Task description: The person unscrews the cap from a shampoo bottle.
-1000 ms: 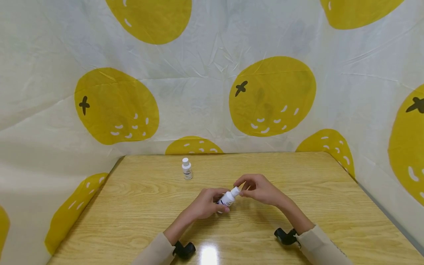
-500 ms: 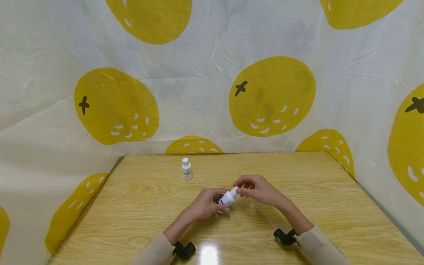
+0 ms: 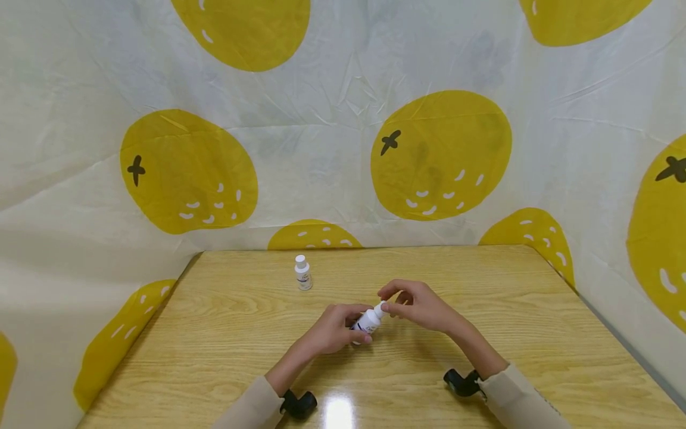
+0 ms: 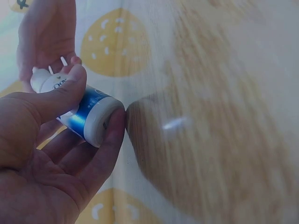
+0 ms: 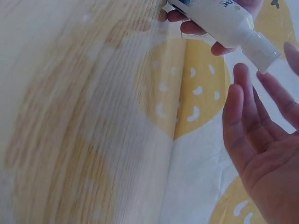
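A small white bottle (image 3: pixel 367 322) with a blue-and-white label lies tilted in my left hand (image 3: pixel 334 329), its cap end up to the right. In the left wrist view, my thumb lies across the bottle (image 4: pixel 91 109) and a finger supports its base. My right hand (image 3: pixel 420 307) is at the white cap (image 5: pixel 260 51), with thumb and fingers spread around it. The right wrist view shows a gap between the thumb and the cap; one fingertip is close to the cap's edge, and contact is unclear. A second white bottle (image 3: pixel 303 277) stands upright farther back on the left.
The wooden table (image 3: pixel 455 268) reaches back to a pale cloth (image 3: pixel 316 173) printed with yellow fruit, which also hangs along both sides. Black wrist cameras sit below each forearm, one at the left wrist (image 3: pixel 299 405) and one at the right wrist (image 3: pixel 462 382).
My right thumb moved left over the cap, and the index finger has since lifted slightly. My left hand and the held bottle stay in place; the standing bottle has not moved.
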`<state>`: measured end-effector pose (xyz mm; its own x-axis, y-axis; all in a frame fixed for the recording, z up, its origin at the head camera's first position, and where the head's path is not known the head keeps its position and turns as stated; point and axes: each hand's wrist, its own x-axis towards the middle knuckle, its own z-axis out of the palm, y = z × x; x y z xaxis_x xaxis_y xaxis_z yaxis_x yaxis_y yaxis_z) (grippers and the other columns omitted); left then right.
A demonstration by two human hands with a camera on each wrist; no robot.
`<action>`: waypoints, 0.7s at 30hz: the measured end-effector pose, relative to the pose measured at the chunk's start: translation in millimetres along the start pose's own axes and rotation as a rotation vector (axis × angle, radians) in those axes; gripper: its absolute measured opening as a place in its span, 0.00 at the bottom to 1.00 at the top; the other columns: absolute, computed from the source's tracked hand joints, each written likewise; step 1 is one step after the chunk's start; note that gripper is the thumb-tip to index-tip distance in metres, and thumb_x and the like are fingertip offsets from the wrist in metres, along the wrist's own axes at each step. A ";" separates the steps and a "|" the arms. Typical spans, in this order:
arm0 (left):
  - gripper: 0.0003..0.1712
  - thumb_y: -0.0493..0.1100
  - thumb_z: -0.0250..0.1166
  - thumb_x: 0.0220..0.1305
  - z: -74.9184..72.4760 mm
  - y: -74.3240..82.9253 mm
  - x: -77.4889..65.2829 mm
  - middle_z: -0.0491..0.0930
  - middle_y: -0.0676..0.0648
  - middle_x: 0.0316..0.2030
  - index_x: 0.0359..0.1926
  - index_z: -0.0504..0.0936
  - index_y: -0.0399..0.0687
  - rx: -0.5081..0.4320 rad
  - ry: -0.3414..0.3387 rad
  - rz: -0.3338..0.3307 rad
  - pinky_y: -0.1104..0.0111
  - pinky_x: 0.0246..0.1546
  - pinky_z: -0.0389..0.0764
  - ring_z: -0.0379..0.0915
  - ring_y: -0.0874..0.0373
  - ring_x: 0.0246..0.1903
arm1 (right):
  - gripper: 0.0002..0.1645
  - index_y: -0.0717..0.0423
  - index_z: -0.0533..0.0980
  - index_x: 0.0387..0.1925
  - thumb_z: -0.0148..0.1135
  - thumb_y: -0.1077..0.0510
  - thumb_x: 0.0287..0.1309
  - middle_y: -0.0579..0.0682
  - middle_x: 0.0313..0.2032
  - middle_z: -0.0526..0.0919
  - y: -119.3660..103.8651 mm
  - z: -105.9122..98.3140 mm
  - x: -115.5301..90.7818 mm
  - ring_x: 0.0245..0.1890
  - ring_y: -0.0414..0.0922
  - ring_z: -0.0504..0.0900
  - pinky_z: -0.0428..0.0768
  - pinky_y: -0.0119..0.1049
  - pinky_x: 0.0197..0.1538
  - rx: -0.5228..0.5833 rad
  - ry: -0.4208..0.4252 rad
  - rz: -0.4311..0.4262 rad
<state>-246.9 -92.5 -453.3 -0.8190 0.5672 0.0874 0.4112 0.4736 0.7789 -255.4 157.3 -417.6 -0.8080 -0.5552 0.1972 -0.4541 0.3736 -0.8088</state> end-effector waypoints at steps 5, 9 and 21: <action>0.28 0.41 0.76 0.61 -0.1 0.6 -0.6 0.89 0.49 0.47 0.62 0.83 0.51 -0.011 0.000 -0.006 0.72 0.42 0.80 0.81 0.67 0.41 | 0.12 0.53 0.83 0.47 0.64 0.50 0.72 0.52 0.39 0.87 1.5 1.3 0.7 0.35 0.62 0.84 0.86 0.49 0.39 -0.004 -0.005 0.032; 0.27 0.41 0.76 0.61 0.3 0.3 -0.9 0.89 0.49 0.48 0.62 0.83 0.52 -0.017 0.001 -0.014 0.72 0.44 0.79 0.81 0.67 0.42 | 0.10 0.53 0.83 0.46 0.64 0.52 0.71 0.52 0.39 0.87 1.1 0.2 0.6 0.34 0.61 0.84 0.86 0.47 0.39 -0.005 -0.022 0.024; 0.27 0.42 0.77 0.60 0.1 -0.1 0.6 0.88 0.52 0.46 0.61 0.84 0.55 -0.006 0.001 -0.014 0.72 0.43 0.79 0.80 0.67 0.39 | 0.15 0.60 0.82 0.53 0.67 0.59 0.68 0.60 0.47 0.87 1.8 -2.9 -0.5 0.36 0.52 0.86 0.83 0.35 0.36 -0.005 -0.038 -0.058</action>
<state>-247.4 -92.1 -453.4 -0.8250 0.5600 0.0766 0.3970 0.4777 0.7837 -256.9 160.4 -417.5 -0.7658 -0.6035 0.2221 -0.5011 0.3436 -0.7942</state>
